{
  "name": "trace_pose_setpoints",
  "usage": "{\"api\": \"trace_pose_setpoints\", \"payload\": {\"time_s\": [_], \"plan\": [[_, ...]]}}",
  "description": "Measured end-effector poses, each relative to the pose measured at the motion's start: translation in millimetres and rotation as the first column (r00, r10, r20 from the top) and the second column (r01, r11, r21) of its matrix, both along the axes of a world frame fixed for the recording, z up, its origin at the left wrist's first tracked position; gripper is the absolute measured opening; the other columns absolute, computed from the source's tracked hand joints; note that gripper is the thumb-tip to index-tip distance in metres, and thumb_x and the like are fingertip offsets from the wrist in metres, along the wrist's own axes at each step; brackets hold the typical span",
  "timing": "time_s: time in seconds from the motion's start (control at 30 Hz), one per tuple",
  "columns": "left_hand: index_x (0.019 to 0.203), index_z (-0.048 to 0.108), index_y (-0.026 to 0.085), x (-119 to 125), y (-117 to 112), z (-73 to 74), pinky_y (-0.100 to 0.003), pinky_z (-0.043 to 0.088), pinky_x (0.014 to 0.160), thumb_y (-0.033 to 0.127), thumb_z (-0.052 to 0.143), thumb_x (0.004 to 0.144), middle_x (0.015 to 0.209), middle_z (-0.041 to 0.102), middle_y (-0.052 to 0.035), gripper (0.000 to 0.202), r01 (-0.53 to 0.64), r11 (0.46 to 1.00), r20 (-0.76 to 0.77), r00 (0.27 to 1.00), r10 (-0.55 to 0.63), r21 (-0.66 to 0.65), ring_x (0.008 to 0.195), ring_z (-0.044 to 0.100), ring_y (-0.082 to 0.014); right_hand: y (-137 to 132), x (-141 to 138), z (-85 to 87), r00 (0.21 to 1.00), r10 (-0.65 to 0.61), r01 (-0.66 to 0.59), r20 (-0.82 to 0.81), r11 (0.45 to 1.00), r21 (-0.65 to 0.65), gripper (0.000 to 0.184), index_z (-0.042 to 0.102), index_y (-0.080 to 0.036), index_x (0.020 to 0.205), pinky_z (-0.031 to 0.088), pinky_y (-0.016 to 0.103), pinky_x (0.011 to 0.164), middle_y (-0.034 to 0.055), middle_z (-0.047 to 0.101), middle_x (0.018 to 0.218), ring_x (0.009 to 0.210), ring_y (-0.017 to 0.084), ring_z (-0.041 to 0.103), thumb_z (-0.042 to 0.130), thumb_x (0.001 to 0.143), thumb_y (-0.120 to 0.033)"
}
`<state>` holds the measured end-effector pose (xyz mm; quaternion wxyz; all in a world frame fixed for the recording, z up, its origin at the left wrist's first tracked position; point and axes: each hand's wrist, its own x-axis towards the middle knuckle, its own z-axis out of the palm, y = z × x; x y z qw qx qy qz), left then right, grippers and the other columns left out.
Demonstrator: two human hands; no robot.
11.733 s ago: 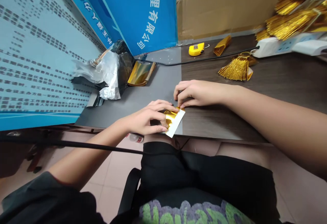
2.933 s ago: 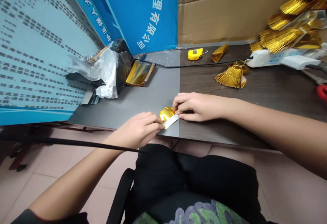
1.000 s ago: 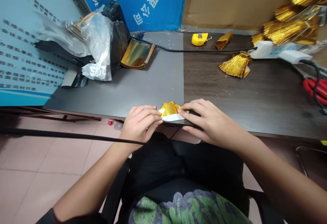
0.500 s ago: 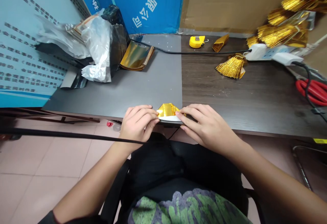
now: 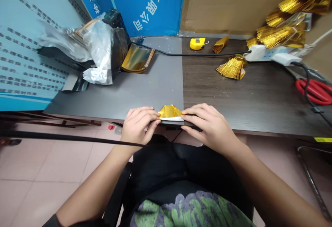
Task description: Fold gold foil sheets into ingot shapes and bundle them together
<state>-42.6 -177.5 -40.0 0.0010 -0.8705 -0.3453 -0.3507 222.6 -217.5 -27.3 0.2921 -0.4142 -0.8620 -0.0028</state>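
The folded gold foil paper [image 5: 169, 113], white along its lower edge, sits at the front edge of the desk [image 5: 145, 95]. The left hand [image 5: 138, 125] and right hand [image 5: 207, 125] pinch it from either end, fingers curled and nearly meeting over it. Open desktop stretches behind, with a gold tassel [image 5: 231, 68] and curved gold foil sheets [image 5: 137, 58] well apart from it

Folded foil [image 5: 169, 113] lies at the near edge of the table [image 5: 155, 92], between the left hand [image 5: 138, 125] and right hand [image 5: 207, 125]; plastic bags [image 5: 100, 50] sit upper left, tassels [image 5: 230, 68] upper right.
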Motion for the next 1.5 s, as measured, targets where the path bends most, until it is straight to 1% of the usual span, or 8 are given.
{"api": "trace_pose_setpoints", "payload": {"time_s": [0.13, 0.4, 0.67, 0.93, 1.1, 1.2, 1.37, 1.5], "plan": [[0.096, 0.065, 0.022, -0.4, 0.1, -0.5, -0.029, 0.048, 0.092, 0.018, 0.069, 0.090, 0.099, 0.078, 0.0039, 0.008, 0.008, 1.000, -0.002, 1.000, -0.008, -0.003, 0.107, 0.071, -0.0159, -0.8, -0.6, -0.1, 1.000, 0.010, -0.010, -0.013, 1.000, 0.006, 0.017, 0.072, -0.014, 0.108, 0.055, 0.042, 0.085, 0.0094, 0.074, 0.112, 0.102, 0.025, 0.064, 0.066, 0.096, -0.024], [0.094, 0.063, 0.022, 0.5, -0.2, 0.1, -0.029, 0.047, 0.092, 0.018, 0.068, 0.091, 0.098, 0.077, 0.0037, 0.007, 0.000, 1.000, 0.012, 1.000, 0.001, -0.023, 0.107, 0.071, -0.0160, -2.5, -5.3, -0.5, 0.993, -0.052, 0.045, -0.106, 0.996, -0.072, 0.015, 0.068, -0.013, 0.104, 0.056, 0.044, 0.088, 0.0083, 0.076, 0.109, 0.102, 0.025, 0.066, 0.068, 0.094, -0.024], [0.095, 0.065, 0.022, -0.1, 2.1, 3.1, -0.028, 0.048, 0.088, 0.018, 0.068, 0.091, 0.096, 0.077, 0.0039, 0.007, 0.015, 1.000, -0.007, 1.000, -0.016, -0.015, 0.104, 0.070, -0.0155, -1.0, -6.2, 0.9, 0.993, -0.074, 0.067, -0.090, 0.995, -0.078, 0.009, 0.069, -0.015, 0.099, 0.056, 0.043, 0.088, 0.0061, 0.077, 0.106, 0.100, 0.024, 0.068, 0.066, 0.096, -0.022], [0.088, 0.065, 0.017, 1.9, 2.5, 9.9, -0.026, 0.053, 0.089, 0.017, 0.065, 0.093, 0.090, 0.071, -0.0017, 0.005, 0.004, 0.997, 0.038, 0.999, -0.001, -0.075, 0.095, 0.067, -0.0129, 5.6, -11.5, 2.2, 0.985, -0.079, 0.072, -0.151, 0.996, -0.050, 0.007, 0.070, -0.016, 0.091, 0.056, 0.039, 0.082, 0.0043, 0.077, 0.095, 0.089, 0.021, 0.066, 0.068, 0.094, -0.021], [0.086, 0.066, 0.019, 4.1, 1.1, 14.8, -0.030, 0.045, 0.078, 0.027, 0.059, 0.097, 0.086, 0.065, -0.0013, 0.015, -0.125, 0.986, -0.092, 0.989, 0.115, -0.112, 0.083, 0.054, -0.0144, 4.9, -16.9, -2.2, 0.974, -0.136, 0.133, -0.179, 0.991, -0.030, 0.009, 0.069, -0.017, 0.089, 0.054, 0.038, 0.081, 0.0037, 0.076, 0.092, 0.087, 0.021, 0.064, 0.065, 0.096, -0.019], [0.087, 0.067, 0.022, 5.1, 1.7, 19.0, -0.032, 0.038, 0.075, 0.037, 0.054, 0.099, 0.086, 0.065, -0.0008, 0.024, -0.214, 0.963, -0.179, 0.966, 0.184, -0.161, 0.083, 0.051, -0.0170, 5.4, -18.8, -2.8, 0.964, -0.201, 0.199, -0.172, 0.979, -0.031, 0.012, 0.069, -0.017, 0.084, 0.052, 0.038, 0.080, 0.0044, 0.073, 0.089, 0.088, 0.022, 0.061, 0.066, 0.094, -0.021], [0.086, 0.067, 0.023, 8.6, 5.6, 31.2, -0.033, 0.032, 0.074, 0.043, 0.050, 0.100, 0.087, 0.063, -0.0009, 0.029, -0.298, 0.907, -0.303, 0.930, 0.207, -0.297, 0.086, 0.054, -0.0177, 8.5, -19.7, -3.7, 0.945, -0.263, 0.256, -0.195, 0.965, -0.062, 0.014, 0.070, -0.018, 0.081, 0.049, 0.039, 0.081, 0.0048, 0.069, 0.084, 0.087, 0.023, 0.058, 0.069, 0.093, -0.026], [0.087, 0.066, 0.023, 12.7, 6.4, 37.1, -0.032, 0.029, 0.072, 0.041, 0.050, 0.100, 0.087, 0.063, -0.0021, 0.028, -0.324, 0.903, -0.379, 0.902, 0.206, -0.280, 0.083, 0.054, -0.0185, 7.6, -22.8, -3.2, 0.944, -0.295, 0.286, -0.148, 0.955, -0.080, 0.018, 0.070, -0.018, 0.084, 0.047, 0.039, 0.077, 0.0067, 0.066, 0.086, 0.086, 0.023, 0.055, 0.061, 0.098, -0.026]]}}
